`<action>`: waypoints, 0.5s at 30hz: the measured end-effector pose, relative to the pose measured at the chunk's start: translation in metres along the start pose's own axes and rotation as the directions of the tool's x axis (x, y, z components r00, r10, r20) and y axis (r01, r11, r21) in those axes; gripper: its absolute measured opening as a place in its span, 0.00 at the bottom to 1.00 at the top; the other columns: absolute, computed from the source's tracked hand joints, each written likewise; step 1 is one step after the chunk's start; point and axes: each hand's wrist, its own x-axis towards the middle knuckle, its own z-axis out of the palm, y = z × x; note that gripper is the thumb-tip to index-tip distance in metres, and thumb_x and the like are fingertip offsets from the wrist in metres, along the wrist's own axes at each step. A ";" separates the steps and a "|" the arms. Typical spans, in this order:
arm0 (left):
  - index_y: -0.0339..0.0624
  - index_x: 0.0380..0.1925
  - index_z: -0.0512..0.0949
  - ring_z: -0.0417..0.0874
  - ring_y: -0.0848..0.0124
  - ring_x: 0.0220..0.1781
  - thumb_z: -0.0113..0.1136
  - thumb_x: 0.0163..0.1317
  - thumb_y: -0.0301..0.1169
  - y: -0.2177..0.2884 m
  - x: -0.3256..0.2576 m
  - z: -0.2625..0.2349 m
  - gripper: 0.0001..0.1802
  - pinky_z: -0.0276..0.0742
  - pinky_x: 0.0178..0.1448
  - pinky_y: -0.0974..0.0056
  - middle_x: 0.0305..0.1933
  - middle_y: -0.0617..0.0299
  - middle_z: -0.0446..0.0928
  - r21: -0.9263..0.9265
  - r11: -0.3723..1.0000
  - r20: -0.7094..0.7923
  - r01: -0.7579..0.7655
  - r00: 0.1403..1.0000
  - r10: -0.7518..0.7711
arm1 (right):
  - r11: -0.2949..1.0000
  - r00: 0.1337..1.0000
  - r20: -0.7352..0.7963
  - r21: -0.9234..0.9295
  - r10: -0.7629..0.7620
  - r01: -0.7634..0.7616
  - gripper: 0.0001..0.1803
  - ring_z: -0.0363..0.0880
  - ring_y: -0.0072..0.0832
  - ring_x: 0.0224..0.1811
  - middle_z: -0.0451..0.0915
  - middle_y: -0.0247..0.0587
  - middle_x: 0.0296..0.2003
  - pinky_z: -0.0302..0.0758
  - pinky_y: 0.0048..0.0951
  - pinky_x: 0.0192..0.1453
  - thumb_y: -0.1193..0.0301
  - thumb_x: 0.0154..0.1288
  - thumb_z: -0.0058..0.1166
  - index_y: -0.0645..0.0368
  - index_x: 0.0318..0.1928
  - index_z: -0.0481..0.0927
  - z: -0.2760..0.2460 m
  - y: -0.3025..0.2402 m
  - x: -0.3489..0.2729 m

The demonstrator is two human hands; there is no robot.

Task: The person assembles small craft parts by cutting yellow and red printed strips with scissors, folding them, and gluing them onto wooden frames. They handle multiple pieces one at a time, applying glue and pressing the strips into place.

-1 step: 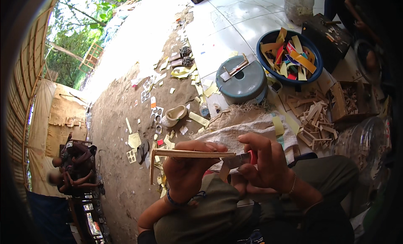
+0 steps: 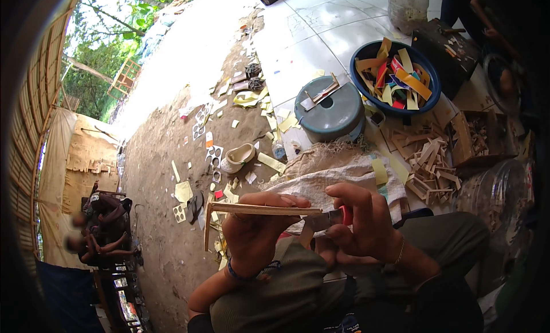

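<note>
In my left hand (image 2: 255,233) is a thin wooden strip piece (image 2: 263,209), held level above my lap. At its left end a second strip hangs down, making an L-shaped corner. My right hand (image 2: 364,227) is closed on a small red-handled tool (image 2: 346,215) with a flat greyish blade. That blade lies close to the right end of the wood; whether they touch is hard to tell. Just below, a tan strip (image 2: 307,233) hangs between the hands, its kind unclear.
Ahead stands an upturned grey-blue tub (image 2: 321,118) with a small wooden frame (image 2: 321,94) on it. A blue basin (image 2: 354,75) holds coloured strips. Wooden pieces (image 2: 432,164) are heaped at right beside a wooden box (image 2: 467,141). Scraps, a clog (image 2: 238,157) and seated people (image 2: 106,224) lie leftward.
</note>
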 end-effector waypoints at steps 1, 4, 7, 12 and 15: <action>0.30 0.49 0.75 0.86 0.58 0.57 0.59 0.69 0.14 0.000 0.000 -0.001 0.10 0.86 0.62 0.55 0.50 0.44 0.84 -0.013 1.000 0.021 -0.021 1.000 0.022 | 0.999 1.000 0.010 -0.031 -0.010 0.010 0.34 0.80 0.32 0.24 0.83 0.44 0.42 0.77 0.34 0.30 0.51 0.71 0.62 0.63 0.63 0.68 0.000 0.000 0.000; 0.30 0.50 0.75 0.86 0.57 0.58 0.59 0.69 0.14 -0.001 0.000 -0.003 0.11 0.85 0.62 0.55 0.50 0.44 0.84 0.000 1.000 0.024 -0.021 1.000 0.021 | 0.996 0.999 -0.003 -0.077 -0.043 0.042 0.35 0.80 0.31 0.23 0.83 0.43 0.42 0.78 0.33 0.30 0.50 0.70 0.63 0.63 0.62 0.68 -0.001 0.001 -0.001; 0.30 0.50 0.75 0.86 0.57 0.58 0.59 0.68 0.14 -0.001 0.000 -0.003 0.12 0.85 0.62 0.54 0.50 0.44 0.84 -0.023 1.000 0.018 -0.014 1.000 0.015 | 0.997 0.999 -0.017 -0.072 -0.038 0.037 0.35 0.80 0.30 0.23 0.83 0.42 0.43 0.78 0.33 0.30 0.50 0.69 0.63 0.63 0.63 0.68 0.000 0.002 -0.002; 0.32 0.48 0.73 0.88 0.55 0.54 0.59 0.68 0.13 -0.002 -0.002 0.000 0.11 0.87 0.60 0.52 0.47 0.44 0.84 0.021 1.000 -0.023 0.020 1.000 -0.020 | 0.999 1.000 0.000 -0.031 -0.015 0.015 0.35 0.79 0.29 0.23 0.83 0.42 0.42 0.78 0.33 0.31 0.50 0.69 0.63 0.63 0.63 0.68 0.000 0.003 -0.002; 0.31 0.49 0.74 0.87 0.56 0.56 0.59 0.67 0.13 -0.002 -0.001 -0.002 0.12 0.86 0.61 0.53 0.48 0.44 0.84 -0.003 1.000 -0.003 0.016 1.000 -0.016 | 0.999 1.000 0.001 -0.047 -0.018 0.018 0.35 0.80 0.29 0.23 0.84 0.42 0.43 0.78 0.33 0.32 0.50 0.70 0.63 0.64 0.63 0.68 -0.001 0.003 -0.002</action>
